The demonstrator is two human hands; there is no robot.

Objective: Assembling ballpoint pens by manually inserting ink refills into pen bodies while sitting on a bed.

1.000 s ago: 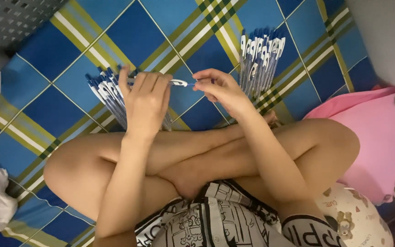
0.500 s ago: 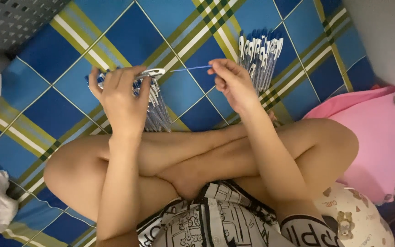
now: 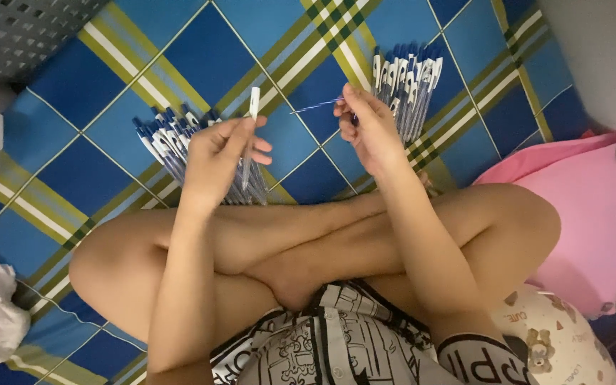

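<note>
Up front, a clear plastic pen barrel with a white end (image 3: 252,121) is standing nearly upright, pinched in the left hand (image 3: 219,153). Apart from it, a thin blue ink refill (image 3: 316,107) is being pinched by the right hand (image 3: 365,128), pointing toward the barrel. Beneath them are lying a fanned pile of blue-capped pens (image 3: 172,142) and another pen bundle (image 3: 404,82) on the blue plaid mat (image 3: 73,171), with a pink cushion (image 3: 579,207) alongside.

left hand (image 3: 217,153) grips a clear pen barrel (image 3: 251,121); right hand (image 3: 365,128) pinches a thin blue refill (image 3: 315,107).
</note>
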